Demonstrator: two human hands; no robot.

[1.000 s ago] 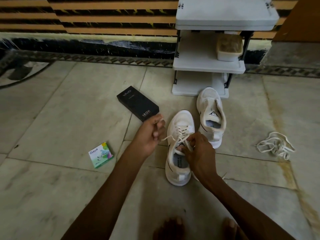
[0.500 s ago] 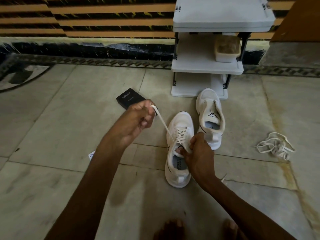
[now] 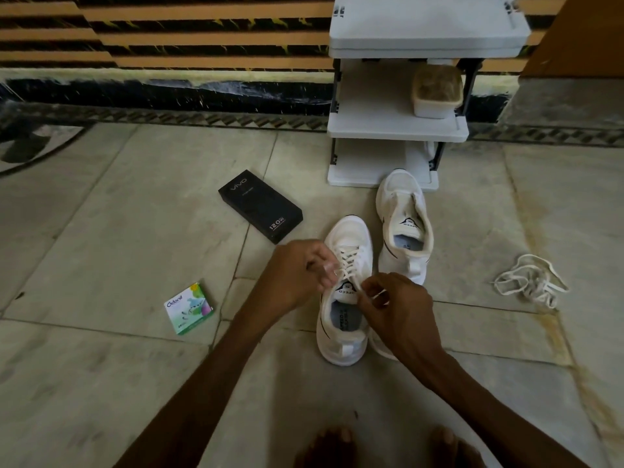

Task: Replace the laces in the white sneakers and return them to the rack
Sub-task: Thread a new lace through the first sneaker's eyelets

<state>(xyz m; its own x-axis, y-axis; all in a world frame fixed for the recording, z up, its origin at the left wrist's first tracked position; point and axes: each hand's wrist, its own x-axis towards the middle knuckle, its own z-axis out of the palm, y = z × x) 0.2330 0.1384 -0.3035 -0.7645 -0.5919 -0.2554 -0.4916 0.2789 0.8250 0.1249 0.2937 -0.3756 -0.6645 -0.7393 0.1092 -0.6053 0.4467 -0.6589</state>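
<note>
Two white sneakers stand on the stone floor. The near sneaker (image 3: 344, 346) is partly laced with a cream lace (image 3: 349, 261). My left hand (image 3: 297, 275) pinches one lace end at the shoe's left side. On the right, my right hand (image 3: 400, 312) pinches the other end over the tongue. The far sneaker (image 3: 403, 217) has no lace and stands in front of the white shoe rack (image 3: 395, 130). A loose tangle of lace (image 3: 530, 282) lies on the floor to the right.
A black phone box (image 3: 260, 206) lies left of the sneakers and a small green Odonil box (image 3: 189, 307) nearer left. A lidded plastic container (image 3: 437, 92) sits on the rack's middle shelf. My bare toes (image 3: 334, 444) show at the bottom edge. A striped wall runs behind.
My left hand, which had pulled the lace end up and out to the left, has come back down to the shoe. My right hand now pinches a lace end over the tongue.
</note>
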